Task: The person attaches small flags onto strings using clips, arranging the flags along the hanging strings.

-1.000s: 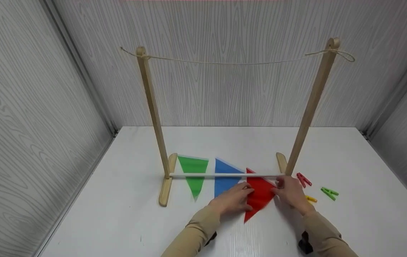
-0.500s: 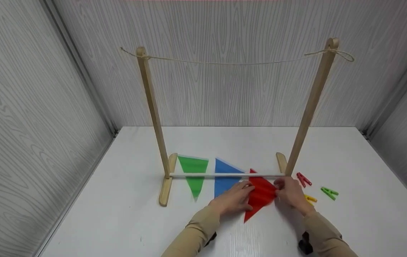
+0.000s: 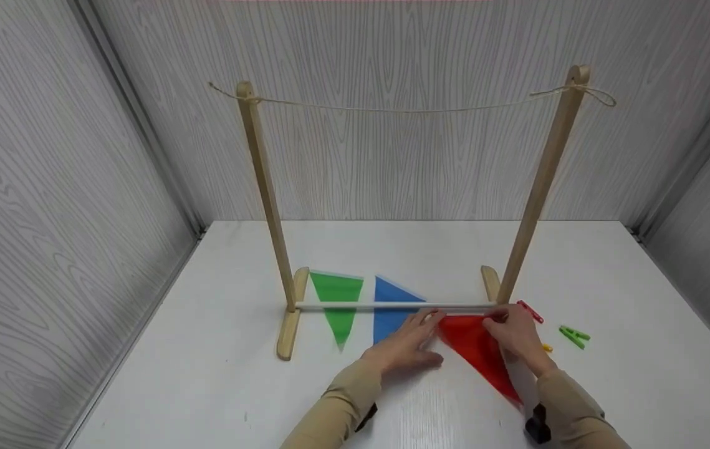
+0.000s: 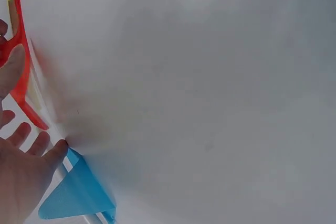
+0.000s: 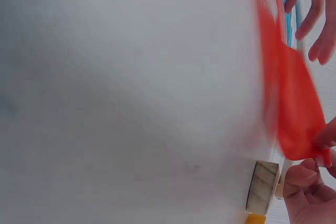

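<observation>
My right hand (image 3: 517,332) pinches a red triangular pennant (image 3: 476,348) by its upper right corner. The red cloth hangs down toward the right sleeve, its tip near the table. My left hand (image 3: 401,349) is beside the pennant's upper left corner with fingers extended; in the left wrist view its fingers (image 4: 39,142) are spread, holding nothing. A blue pennant (image 3: 386,321), partly hidden by the left hand, lies under the stand's white crossbar (image 3: 336,305). Farther left lies a green pennant (image 3: 337,290). In the right wrist view the red pennant (image 5: 299,108) is creased near the pinching fingertips.
Two wooden posts (image 3: 264,199) rise from feet on the white table (image 3: 236,399), with a string (image 3: 404,111) tied between their tops. Right of the right hand lie a red clothespin (image 3: 530,310), a green clothespin (image 3: 575,337) and a yellow clothespin (image 3: 546,347), the last partly hidden.
The red pennant has turned: its tip swung from lower left to lower right, and its top edge now runs along the crossbar. The right hand shifted slightly right; the left fingers moved slightly upward.
</observation>
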Motion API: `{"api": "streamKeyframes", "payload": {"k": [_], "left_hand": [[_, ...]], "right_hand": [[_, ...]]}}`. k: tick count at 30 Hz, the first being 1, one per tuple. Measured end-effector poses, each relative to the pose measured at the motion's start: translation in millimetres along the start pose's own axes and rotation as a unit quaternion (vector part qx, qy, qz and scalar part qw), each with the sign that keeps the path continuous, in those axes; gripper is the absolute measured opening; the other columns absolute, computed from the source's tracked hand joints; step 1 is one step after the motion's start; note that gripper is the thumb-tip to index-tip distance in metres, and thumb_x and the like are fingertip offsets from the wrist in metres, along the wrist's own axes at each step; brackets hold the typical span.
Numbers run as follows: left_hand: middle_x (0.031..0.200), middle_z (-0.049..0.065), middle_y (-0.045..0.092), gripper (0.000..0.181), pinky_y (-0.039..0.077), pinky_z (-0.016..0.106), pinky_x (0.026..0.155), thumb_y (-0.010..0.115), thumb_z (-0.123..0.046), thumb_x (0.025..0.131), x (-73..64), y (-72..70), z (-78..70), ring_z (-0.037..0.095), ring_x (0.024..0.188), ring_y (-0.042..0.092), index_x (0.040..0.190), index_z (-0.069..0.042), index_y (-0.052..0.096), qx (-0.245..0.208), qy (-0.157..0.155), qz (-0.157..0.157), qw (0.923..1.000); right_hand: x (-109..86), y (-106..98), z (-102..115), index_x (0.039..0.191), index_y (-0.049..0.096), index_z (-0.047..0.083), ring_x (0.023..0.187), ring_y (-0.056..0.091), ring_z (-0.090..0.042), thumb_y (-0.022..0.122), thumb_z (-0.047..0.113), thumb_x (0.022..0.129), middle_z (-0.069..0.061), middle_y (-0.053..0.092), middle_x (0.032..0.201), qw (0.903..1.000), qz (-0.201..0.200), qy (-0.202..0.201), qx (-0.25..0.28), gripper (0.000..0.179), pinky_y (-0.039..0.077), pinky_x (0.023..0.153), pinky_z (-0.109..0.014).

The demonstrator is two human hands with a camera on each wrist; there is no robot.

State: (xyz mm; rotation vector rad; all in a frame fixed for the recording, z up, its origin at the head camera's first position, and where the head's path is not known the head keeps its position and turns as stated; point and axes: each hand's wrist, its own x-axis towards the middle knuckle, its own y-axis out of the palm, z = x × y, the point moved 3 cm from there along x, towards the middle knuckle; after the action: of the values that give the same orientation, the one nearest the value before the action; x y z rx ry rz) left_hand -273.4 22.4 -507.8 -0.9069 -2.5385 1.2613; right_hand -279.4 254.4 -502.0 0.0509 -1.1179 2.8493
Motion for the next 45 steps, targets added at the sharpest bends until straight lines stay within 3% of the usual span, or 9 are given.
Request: {"api": "streamKeyframes", "payload": {"k": [6, 12, 16, 22, 26, 32, 35, 40, 45], "left_hand": [[0.168, -0.001, 0.023, 0.078, 0.031, 0.051, 0.123, 0.067, -0.038, 0.096, 5.3, -5.0, 2.4, 0.025, 0.157, 0.019, 0.161, -0.026, 0.025, -0.042, 0.006, -0.016, 0.9990], [0.165, 0.006, 0.030, 0.083, 0.035, 0.057, 0.119, 0.064, -0.049, 0.094, 6.0, -10.0, 4.9, 0.029, 0.152, 0.029, 0.161, -0.019, 0.023, -0.132, -0.009, -0.047, 0.9900], [0.156, 0.011, 0.043, 0.082, 0.046, 0.049, 0.112, 0.063, -0.051, 0.094, 7.6, -13.5, 5.0, 0.029, 0.139, 0.046, 0.159, -0.013, 0.029, -0.200, -0.016, -0.076, 0.9766], [0.137, 0.015, 0.060, 0.068, 0.057, 0.039, 0.099, 0.066, -0.039, 0.096, 9.6, -17.5, 5.8, 0.025, 0.119, 0.061, 0.149, -0.002, 0.044, -0.267, -0.022, -0.118, 0.9562], [0.127, 0.015, 0.068, 0.056, 0.057, 0.040, 0.099, 0.070, -0.030, 0.095, 9.7, -18.8, 6.4, 0.023, 0.110, 0.066, 0.139, 0.001, 0.055, -0.314, -0.025, -0.132, 0.9401], [0.113, 0.014, 0.076, 0.039, 0.059, 0.042, 0.094, 0.073, -0.023, 0.094, 8.7, -19.3, 5.7, 0.016, 0.093, 0.071, 0.126, -0.003, 0.068, -0.386, -0.026, -0.137, 0.9120], [0.109, 0.014, 0.077, 0.033, 0.060, 0.040, 0.090, 0.074, -0.021, 0.093, 8.4, -19.8, 6.2, 0.014, 0.087, 0.070, 0.121, -0.004, 0.071, -0.405, -0.028, -0.146, 0.9022], [0.105, 0.015, 0.077, 0.030, 0.061, 0.033, 0.083, 0.074, -0.019, 0.093, 6.1, -20.8, 6.0, 0.012, 0.082, 0.068, 0.118, -0.003, 0.073, -0.404, -0.026, -0.160, 0.9002], [0.102, 0.014, 0.077, 0.029, 0.061, 0.035, 0.082, 0.075, -0.019, 0.092, 4.3, -21.7, 7.5, 0.014, 0.082, 0.066, 0.116, -0.003, 0.074, -0.400, -0.026, -0.169, 0.9007]], "right_hand": [[0.0, -4, 3, 0.114, 0.070, -0.004, 0.093, 0.062, -0.027, 0.063, 0.011, 0.093, -0.023, 0.070, 0.108, 0.9990, -0.036, -0.019, 0.015, 0.028, 0.059, 0.083, -0.040], [-0.1, -3, 7, 0.113, 0.072, 0.002, 0.096, 0.058, -0.025, 0.064, 0.010, 0.093, -0.018, 0.069, 0.110, 0.9976, -0.047, -0.026, 0.044, 0.023, 0.052, 0.080, -0.023], [0.1, -1, 9, 0.108, 0.074, 0.006, 0.094, 0.055, -0.022, 0.064, 0.006, 0.092, -0.013, 0.069, 0.105, 0.9963, -0.055, -0.040, 0.052, 0.019, 0.048, 0.078, -0.016], [0.8, 1, 11, 0.101, 0.077, 0.007, 0.091, 0.051, -0.020, 0.063, 0.000, 0.091, -0.010, 0.065, 0.096, 0.9925, -0.067, -0.081, 0.062, 0.018, 0.046, 0.076, -0.017], [0.1, 2, 12, 0.102, 0.077, 0.009, 0.094, 0.051, -0.020, 0.062, 0.000, 0.092, -0.009, 0.066, 0.099, 0.9925, -0.066, -0.082, 0.062, 0.020, 0.047, 0.078, -0.017], [-1.9, 4, 13, 0.105, 0.078, 0.012, 0.096, 0.051, -0.020, 0.062, 0.002, 0.094, -0.008, 0.066, 0.102, 0.9930, -0.060, -0.081, 0.061, 0.022, 0.047, 0.080, -0.017], [-2.3, 4, 13, 0.105, 0.078, 0.013, 0.095, 0.051, -0.019, 0.063, 0.002, 0.093, -0.006, 0.065, 0.100, 0.9928, -0.060, -0.083, 0.062, 0.022, 0.047, 0.080, -0.020], [-3.0, 4, 14, 0.108, 0.078, 0.014, 0.094, 0.051, -0.018, 0.064, 0.001, 0.093, -0.004, 0.066, 0.100, 0.9918, -0.063, -0.093, 0.061, 0.024, 0.048, 0.081, -0.022], [-3.9, 4, 12, 0.117, 0.074, 0.014, 0.095, 0.053, -0.017, 0.068, 0.004, 0.093, -0.005, 0.070, 0.107, 0.9908, -0.054, -0.091, 0.084, 0.026, 0.050, 0.083, -0.017]]}}
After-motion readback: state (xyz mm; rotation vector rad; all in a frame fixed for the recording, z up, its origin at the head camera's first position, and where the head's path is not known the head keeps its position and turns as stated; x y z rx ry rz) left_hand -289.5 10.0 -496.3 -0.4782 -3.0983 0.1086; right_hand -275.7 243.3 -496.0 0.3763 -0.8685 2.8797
